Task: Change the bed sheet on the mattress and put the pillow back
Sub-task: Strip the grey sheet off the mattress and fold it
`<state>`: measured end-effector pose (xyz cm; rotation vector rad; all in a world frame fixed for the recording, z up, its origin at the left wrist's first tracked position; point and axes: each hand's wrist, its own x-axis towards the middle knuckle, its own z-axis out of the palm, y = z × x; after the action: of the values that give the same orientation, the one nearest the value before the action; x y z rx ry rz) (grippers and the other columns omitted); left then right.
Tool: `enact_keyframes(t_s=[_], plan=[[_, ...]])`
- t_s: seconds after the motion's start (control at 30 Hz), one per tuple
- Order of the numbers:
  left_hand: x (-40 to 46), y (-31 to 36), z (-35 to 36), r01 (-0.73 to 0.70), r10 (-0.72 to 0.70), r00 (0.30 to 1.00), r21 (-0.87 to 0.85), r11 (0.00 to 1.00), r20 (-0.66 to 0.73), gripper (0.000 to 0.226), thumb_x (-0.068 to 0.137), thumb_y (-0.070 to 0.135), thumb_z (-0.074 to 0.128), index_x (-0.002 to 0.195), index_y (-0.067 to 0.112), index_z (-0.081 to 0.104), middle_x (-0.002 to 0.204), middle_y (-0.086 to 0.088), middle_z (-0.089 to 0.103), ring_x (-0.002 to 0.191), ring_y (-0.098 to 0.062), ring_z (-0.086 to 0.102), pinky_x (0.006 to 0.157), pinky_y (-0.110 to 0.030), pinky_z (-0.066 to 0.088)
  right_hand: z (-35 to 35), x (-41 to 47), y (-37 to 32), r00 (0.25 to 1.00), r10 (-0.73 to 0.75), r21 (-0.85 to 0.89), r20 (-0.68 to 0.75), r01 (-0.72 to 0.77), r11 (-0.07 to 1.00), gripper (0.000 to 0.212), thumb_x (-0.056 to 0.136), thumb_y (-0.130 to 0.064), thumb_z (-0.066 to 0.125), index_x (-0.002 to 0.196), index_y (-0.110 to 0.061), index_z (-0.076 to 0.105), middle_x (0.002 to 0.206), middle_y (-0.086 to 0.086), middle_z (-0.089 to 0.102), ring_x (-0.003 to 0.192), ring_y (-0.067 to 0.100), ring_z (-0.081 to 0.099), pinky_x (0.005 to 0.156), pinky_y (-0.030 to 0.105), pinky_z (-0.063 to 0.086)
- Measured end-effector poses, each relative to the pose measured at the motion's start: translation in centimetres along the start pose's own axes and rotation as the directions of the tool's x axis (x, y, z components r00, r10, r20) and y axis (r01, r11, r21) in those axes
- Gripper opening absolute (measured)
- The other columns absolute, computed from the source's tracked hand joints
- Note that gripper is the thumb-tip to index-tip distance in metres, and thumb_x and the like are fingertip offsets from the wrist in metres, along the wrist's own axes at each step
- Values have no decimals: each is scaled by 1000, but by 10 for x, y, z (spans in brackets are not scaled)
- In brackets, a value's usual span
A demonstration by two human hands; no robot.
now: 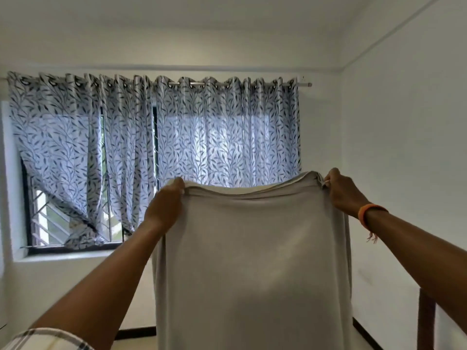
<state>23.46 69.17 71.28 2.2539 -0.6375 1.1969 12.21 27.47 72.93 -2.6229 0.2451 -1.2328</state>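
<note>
1. Plain white room (404, 122), walls and ceiling all white, with a dark skirting strip along the bottom of the far wall. Looks like daylight coming in from one window.
2. Nearest thing is a checked sleeve (48, 339) at the bottom left corner, on the left arm.
3. Low on the right edge there's a bit of dark brown wooden frame (425, 322), can't really tell what it belongs to.
4. Front and centre is the sheet (252, 274), pale grey, held up in the air and hanging straight down out of view. Its top edge is bunched and sags a little between the two hands.
5. Left hand (166, 205) grips the top left corner of the sheet, fingers curled over the edge with cloth gathered under them.
6. Right hand (345, 190) holds the top right corner, fingertips pressed together and pinching the fabric. There's an orange band (366, 214) on that wrist with loose threads dangling off it.
7. Far side, behind the sheet, is the curtain (151, 147), white with a dark leaf print, hung on rings from a rod (302, 84).
8. The left part of the curtain is pulled aside low down, so you can see the window (48, 223) with its dark frame and grille bars.
</note>
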Motion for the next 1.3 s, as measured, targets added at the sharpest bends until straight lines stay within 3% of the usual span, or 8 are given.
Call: enact_keyframes(t_s=[0.13, 0.3, 0.43, 0.6, 0.83, 0.97, 1.1, 1.3], plan=[[17, -29, 21, -66, 51, 995, 177, 982, 89, 16, 99, -1, 38, 105, 5, 52, 96, -22, 63, 86, -38, 66, 65, -35, 38, 24, 26, 4, 983, -94, -170, 156, 121, 978, 16, 87, 8, 42, 97, -4, 40, 107, 27, 55, 99, 40, 56, 75, 36, 38], [110, 3, -38, -148, 168, 967, 115, 982, -191, 19, 95, -6, 40, 107, -3, 54, 100, -27, 61, 89, -44, 63, 70, -46, 47, -40, 97, -41, 968, -80, -116, -239, 54, 992, 41, 79, 16, 40, 119, 21, 40, 125, 41, 39, 115, 52, 42, 98, 48, 35], [128, 26, -97, -177, 197, 922, 90, 980, -333, 16, 99, 2, 40, 107, -1, 53, 94, -23, 61, 79, -34, 60, 64, -33, 32, -108, 103, -72, 913, -11, -39, -409, -6, 999, 42, 84, 14, 39, 126, 18, 36, 132, 39, 36, 116, 50, 43, 99, 47, 34], [95, 48, -157, -142, 127, 925, -15, 990, -358, 20, 101, 10, 38, 114, 3, 51, 88, -14, 52, 78, -20, 44, 66, -32, 29, -165, 68, -96, 880, -34, 19, -475, 49, 999, 38, 82, 16, 37, 121, 15, 39, 131, 35, 36, 111, 46, 45, 95, 40, 36], [-7, 93, -230, -26, 23, 938, -4, 1000, -345, 26, 99, 8, 35, 121, 7, 49, 83, -10, 48, 73, -21, 46, 62, -34, 32, -204, -51, -107, 848, 59, 214, -527, 65, 975, 30, 82, 14, 36, 111, 12, 42, 123, 32, 42, 106, 42, 46, 86, 34, 32], [-97, 121, -264, -113, 62, 907, -99, 989, -416, 32, 85, -3, 36, 112, 1, 53, 84, -5, 54, 72, -19, 51, 58, -27, 33, -217, -136, -92, 810, 177, 300, -559, -1, 954, 31, 82, 5, 31, 107, 13, 47, 116, 32, 51, 108, 42, 48, 91, 38, 30], [-190, 160, -286, -4, -136, 869, -282, 960, -476, 23, 87, 0, 37, 101, 0, 56, 84, -2, 58, 74, -15, 54, 62, -15, 34, -229, -242, -87, 778, 414, 514, -472, -139, 847, 19, 88, 0, 30, 100, -8, 42, 113, 27, 59, 105, 36, 56, 87, 33, 35], [-348, 150, -288, 382, -494, 786, -337, 861, -372, 17, 95, 6, 48, 103, -3, 60, 100, -26, 66, 92, -41, 60, 77, -37, 35, -215, -405, -60, 698, 648, 568, -305, -413, 712, 23, 93, -4, 38, 109, 1, 54, 115, 25, 60, 108, 36, 55, 86, 34, 34]])
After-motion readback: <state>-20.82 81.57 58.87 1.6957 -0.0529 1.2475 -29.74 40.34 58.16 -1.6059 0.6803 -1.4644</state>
